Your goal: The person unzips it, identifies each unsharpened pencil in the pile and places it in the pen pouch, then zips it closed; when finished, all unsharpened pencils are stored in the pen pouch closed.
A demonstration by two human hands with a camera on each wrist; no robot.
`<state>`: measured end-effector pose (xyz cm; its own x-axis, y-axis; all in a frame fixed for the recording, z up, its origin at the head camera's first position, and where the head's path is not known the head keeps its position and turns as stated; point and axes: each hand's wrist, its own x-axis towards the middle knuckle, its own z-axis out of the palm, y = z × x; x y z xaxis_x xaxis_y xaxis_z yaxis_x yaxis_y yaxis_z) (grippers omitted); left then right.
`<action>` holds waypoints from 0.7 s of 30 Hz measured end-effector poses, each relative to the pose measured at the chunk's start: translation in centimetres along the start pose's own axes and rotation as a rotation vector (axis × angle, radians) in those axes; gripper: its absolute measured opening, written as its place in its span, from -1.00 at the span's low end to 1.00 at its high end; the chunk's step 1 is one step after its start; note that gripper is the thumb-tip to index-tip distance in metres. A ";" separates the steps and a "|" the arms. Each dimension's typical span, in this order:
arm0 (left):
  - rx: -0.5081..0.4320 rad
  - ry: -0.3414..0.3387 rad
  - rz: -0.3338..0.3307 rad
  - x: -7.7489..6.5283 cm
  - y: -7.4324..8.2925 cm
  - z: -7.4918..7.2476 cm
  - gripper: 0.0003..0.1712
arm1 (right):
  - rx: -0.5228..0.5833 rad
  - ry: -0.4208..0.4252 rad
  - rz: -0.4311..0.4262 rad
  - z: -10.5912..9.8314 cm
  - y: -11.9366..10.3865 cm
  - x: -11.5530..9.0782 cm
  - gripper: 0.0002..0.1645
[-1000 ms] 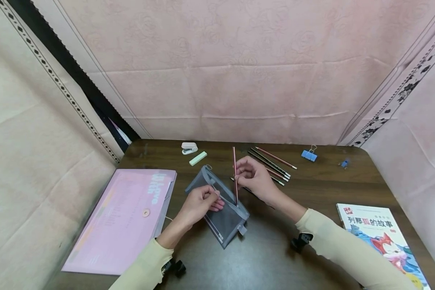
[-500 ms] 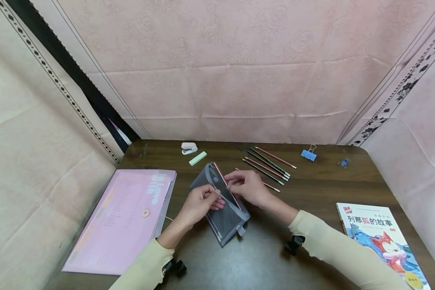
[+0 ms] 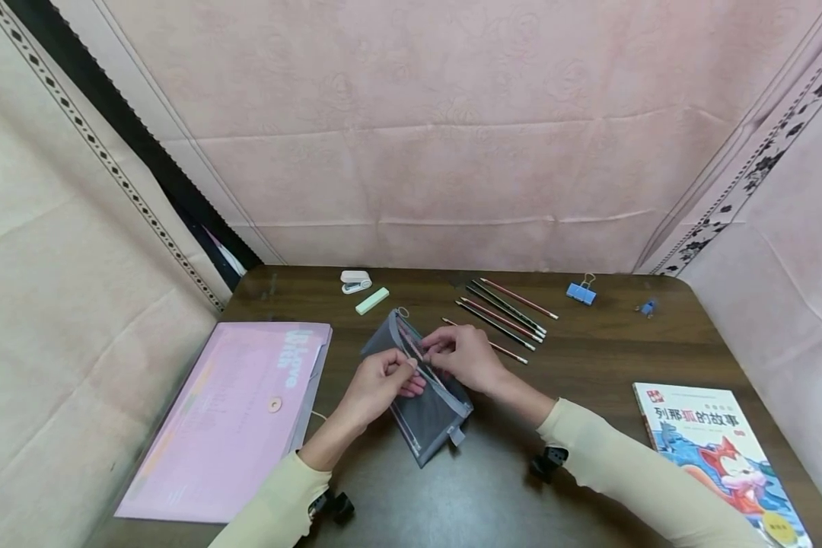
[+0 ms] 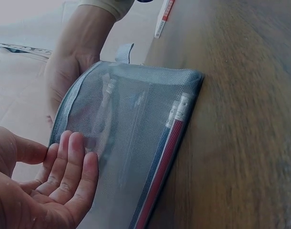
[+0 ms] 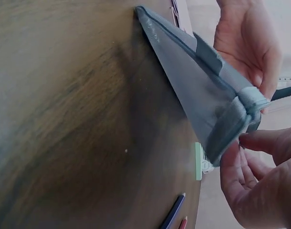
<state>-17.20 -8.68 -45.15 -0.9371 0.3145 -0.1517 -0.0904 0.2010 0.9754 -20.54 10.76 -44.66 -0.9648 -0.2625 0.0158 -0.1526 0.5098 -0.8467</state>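
A grey mesh zip pencil pouch [image 3: 428, 430] is held over the table, its mouth parted. My left hand [image 3: 383, 380] pinches one side of the mouth between thumb and fingertips. At the opposite side, my right hand [image 3: 469, 358] pinches the edge with thumb and forefinger, as the right wrist view shows. Through the mesh in the left wrist view, a red pencil [image 4: 173, 138] and a dark pencil [image 4: 157, 164] lie along the bottom, white eraser ends up. Several more pencils [image 3: 519, 297] rest on the table behind the right hand.
To the left lies a pink folder [image 3: 212, 441]; to the right, a picture-covered book [image 3: 726, 449]. Along the back are a white mini stapler [image 3: 355, 278], a pale green bar [image 3: 372, 301], a blue binder clip [image 3: 581, 294] and a small blue item [image 3: 648, 307].
The red pencil, held upright in the right hand a second ago, tipped over and went down into the pouch. The right hand shifted left to the pouch's mouth; the left hand stayed put.
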 end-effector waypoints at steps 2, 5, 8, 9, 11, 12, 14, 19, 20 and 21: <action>0.001 0.000 -0.002 0.0 0.0 -0.1 -0.73 | 0.030 0.008 -0.005 -0.3 0.2 -0.1 -0.80; 0.000 0.003 -0.008 0.0 -0.1 -0.2 -0.72 | -0.051 0.078 -0.081 -1.2 0.7 -0.1 -0.80; -0.009 0.003 -0.016 0.1 -0.2 -0.2 -0.72 | -0.197 0.182 -0.187 -2.5 1.6 0.1 -0.81; -0.011 0.002 -0.018 0.2 -0.3 -0.2 -0.72 | -0.246 0.218 -0.214 -3.0 1.9 0.2 -0.82; -0.012 -0.003 -0.019 0.2 -0.3 -0.2 -0.72 | -0.290 0.259 -0.241 -4.0 2.6 0.4 -0.84; -0.014 -0.006 -0.019 0.3 -0.3 -0.2 -0.72 | -0.295 0.273 -0.244 -4.6 3.0 0.5 -0.85; -0.012 -0.012 -0.019 0.3 -0.3 -0.2 -0.73 | -0.293 0.292 -0.237 -5.6 3.7 0.8 -0.85; -0.005 -0.008 -0.022 0.4 -0.3 -0.2 -0.72 | -0.254 0.323 -0.187 -7.9 5.8 1.8 -0.87; -0.004 -0.005 -0.022 0.4 -0.3 -0.2 -0.72 | -0.247 0.326 -0.175 -8.3 6.2 2.0 -0.87; -0.002 -0.004 -0.021 0.4 -0.4 -0.2 -0.71 | -0.241 0.328 -0.165 -8.7 6.6 2.2 -0.87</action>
<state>-17.57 -8.84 -45.51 -0.9335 0.3142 -0.1729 -0.1107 0.2061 0.9722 -25.56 20.64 -45.56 -0.9343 -0.1021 0.3416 -0.3185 0.6694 -0.6711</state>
